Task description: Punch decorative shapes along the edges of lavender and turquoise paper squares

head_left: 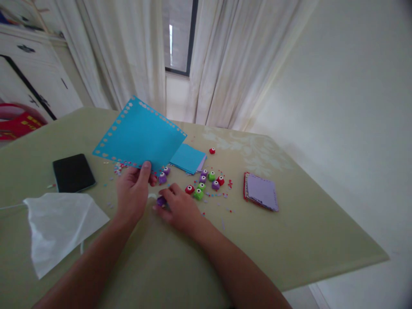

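My left hand (pixel 134 189) pinches a blue sheet of paper (pixel 138 131) by its near edge, thumb on top, and the sheet is tilted above the table. Small cut-out shapes run along the sheet's borders. Close by, my right hand (pixel 180 208) has its thumb and fingers closed around a small purple craft punch (pixel 161 201), partly hidden by the fingers. Two more purple punches (pixel 162 177) lie just beyond, near the left fingertips. To the right of them sits a group of red, green and purple punches (pixel 202 178), each with a white eye-like button.
A stack of blue paper (pixel 188 158) lies behind the punches, and a stack of punched purple paper (pixel 262 192) is to the right. One red punch (pixel 212 151) stands apart. On the left are a black phone (pixel 74 172) and a white cloth-like sheet (pixel 62 227). Paper confetti is scattered about.
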Demonstrator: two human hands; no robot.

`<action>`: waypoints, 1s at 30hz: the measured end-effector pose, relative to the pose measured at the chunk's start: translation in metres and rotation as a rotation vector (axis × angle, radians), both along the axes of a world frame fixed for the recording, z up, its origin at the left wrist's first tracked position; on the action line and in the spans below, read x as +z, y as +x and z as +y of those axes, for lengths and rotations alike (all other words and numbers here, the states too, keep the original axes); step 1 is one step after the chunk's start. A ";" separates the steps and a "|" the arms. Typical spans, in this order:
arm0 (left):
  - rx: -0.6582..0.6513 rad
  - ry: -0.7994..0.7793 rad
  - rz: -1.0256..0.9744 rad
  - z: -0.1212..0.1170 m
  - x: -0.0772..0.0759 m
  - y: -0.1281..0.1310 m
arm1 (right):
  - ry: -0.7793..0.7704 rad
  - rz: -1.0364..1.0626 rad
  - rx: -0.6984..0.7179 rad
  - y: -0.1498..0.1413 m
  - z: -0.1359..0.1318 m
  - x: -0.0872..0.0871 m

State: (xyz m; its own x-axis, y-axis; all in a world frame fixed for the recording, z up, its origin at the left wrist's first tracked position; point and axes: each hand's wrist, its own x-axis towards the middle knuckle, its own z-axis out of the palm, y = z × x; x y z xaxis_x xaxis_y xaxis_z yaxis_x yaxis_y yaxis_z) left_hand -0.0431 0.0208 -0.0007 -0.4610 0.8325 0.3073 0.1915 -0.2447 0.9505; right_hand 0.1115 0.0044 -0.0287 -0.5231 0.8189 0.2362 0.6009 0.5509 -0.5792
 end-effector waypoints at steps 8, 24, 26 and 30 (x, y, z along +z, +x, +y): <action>-0.041 -0.005 0.087 -0.010 0.015 0.010 | -0.737 1.078 -0.134 0.018 0.021 0.014; -0.060 -0.061 0.176 -0.012 0.011 0.013 | -0.825 1.278 -0.123 0.023 0.019 0.029; -0.061 -0.061 0.175 -0.012 0.011 0.013 | -0.827 1.264 -0.128 0.023 0.019 0.030; -0.071 -0.065 0.188 -0.011 0.008 0.015 | -0.798 1.230 -0.130 0.023 0.020 0.029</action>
State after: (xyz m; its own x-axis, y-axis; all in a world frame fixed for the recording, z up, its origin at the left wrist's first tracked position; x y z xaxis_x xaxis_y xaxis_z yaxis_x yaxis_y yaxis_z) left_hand -0.0286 0.0102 0.0074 -0.3398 0.8819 0.3266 0.3514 -0.2031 0.9139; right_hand 0.1345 0.0240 0.0000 -0.2464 0.9674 -0.0590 -0.4648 -0.1714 -0.8687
